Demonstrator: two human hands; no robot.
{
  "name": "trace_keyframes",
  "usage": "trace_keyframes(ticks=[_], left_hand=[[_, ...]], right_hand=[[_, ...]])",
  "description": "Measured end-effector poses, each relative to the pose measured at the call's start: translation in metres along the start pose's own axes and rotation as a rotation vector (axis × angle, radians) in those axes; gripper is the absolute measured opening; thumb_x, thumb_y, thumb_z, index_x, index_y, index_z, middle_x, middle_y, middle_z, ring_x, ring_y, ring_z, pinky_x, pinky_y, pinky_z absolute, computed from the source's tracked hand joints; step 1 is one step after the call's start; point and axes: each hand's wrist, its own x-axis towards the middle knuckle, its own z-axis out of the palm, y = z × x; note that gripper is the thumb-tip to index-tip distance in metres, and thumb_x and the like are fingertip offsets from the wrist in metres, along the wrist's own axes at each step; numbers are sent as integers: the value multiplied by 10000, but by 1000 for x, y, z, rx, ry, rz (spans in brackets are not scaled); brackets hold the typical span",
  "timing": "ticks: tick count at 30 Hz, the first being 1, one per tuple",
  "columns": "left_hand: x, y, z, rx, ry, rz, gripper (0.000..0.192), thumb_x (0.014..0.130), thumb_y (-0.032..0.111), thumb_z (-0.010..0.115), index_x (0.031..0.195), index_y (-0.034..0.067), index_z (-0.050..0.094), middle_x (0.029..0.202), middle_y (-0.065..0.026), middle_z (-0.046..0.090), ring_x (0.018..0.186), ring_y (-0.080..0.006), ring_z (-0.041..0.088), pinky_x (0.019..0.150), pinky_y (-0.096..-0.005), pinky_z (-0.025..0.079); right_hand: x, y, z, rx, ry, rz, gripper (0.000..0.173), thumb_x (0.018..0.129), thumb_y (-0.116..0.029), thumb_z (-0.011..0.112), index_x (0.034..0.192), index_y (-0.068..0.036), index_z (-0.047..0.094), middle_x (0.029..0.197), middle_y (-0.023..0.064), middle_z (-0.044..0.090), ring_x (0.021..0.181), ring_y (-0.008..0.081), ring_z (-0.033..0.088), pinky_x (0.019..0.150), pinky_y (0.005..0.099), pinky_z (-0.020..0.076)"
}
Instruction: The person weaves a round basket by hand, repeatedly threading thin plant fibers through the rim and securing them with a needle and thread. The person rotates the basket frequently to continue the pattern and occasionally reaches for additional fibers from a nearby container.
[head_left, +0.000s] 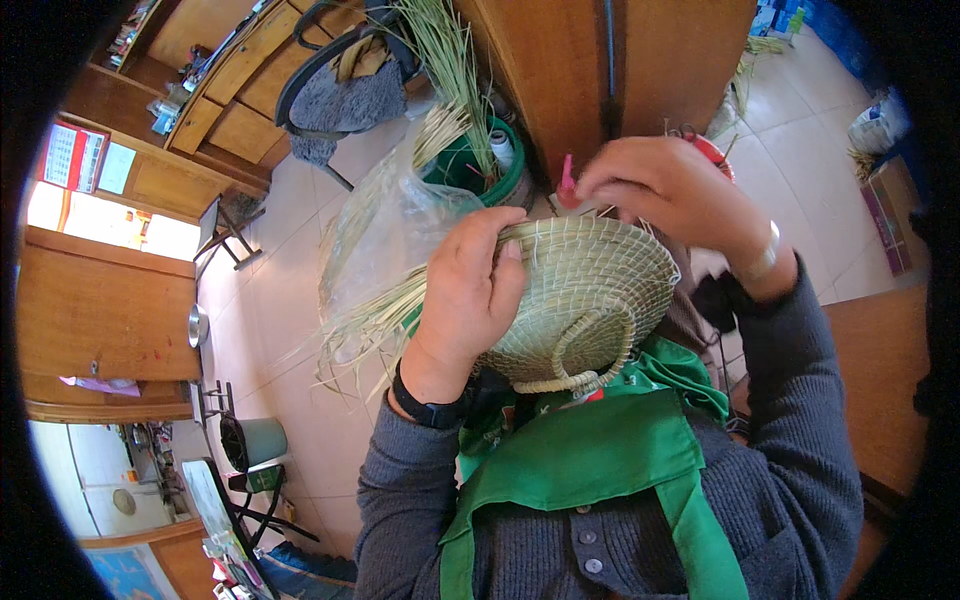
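Note:
A coiled grass basket (592, 277), stitched with pale thread, lies tilted on my lap. Its round wrapped handle (559, 345) faces my body. My left hand (476, 277) grips the rim at the left, thumb on the outer wall. From under that hand a bundle of loose grass stems (375, 311) fans out to the left. My right hand (667, 187), blurred, is raised over the far right rim with its fingers bent. Whether a needle or thread is between those fingers cannot be made out. Just beyond the fingertips shows a pink nozzle (567, 184).
A green bucket (517, 176) holding long grass stems (450, 67) and a thread spool (501, 146) stands beyond the basket. Clear plastic (390, 232) wraps more stems at its left. Wooden cabinet doors (555, 75) rise behind. A chair (345, 97) stands farther left.

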Motion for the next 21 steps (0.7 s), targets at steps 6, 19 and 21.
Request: trace_keyframes(ticks=[6,19,21], left_hand=[[-3,1,-1,-1,14,22,234,825,-7,561,1058,3,575,936,-200,618,839,-387,608,756,-424,501],[-1,-3,3,-27,16,29,200,813,-19,572,1011,8,583,959,-191,631,869,-377,620,781,-418,507],[-2,-2,2,-30,16,14,201,811,-19,576,1009,10,583,957,-189,632,868,-376,621,779,-417,508]], right_hand=[[45,58,35,655,-593,177,234,954,-252,624,1086,-69,684,823,-58,635,742,20,544,577,200,434],[32,48,35,529,-327,139,134,897,-117,625,888,14,647,766,1,631,728,62,545,678,234,448],[30,47,37,506,-286,94,134,899,-117,620,880,15,636,765,10,630,733,72,551,686,242,450]])
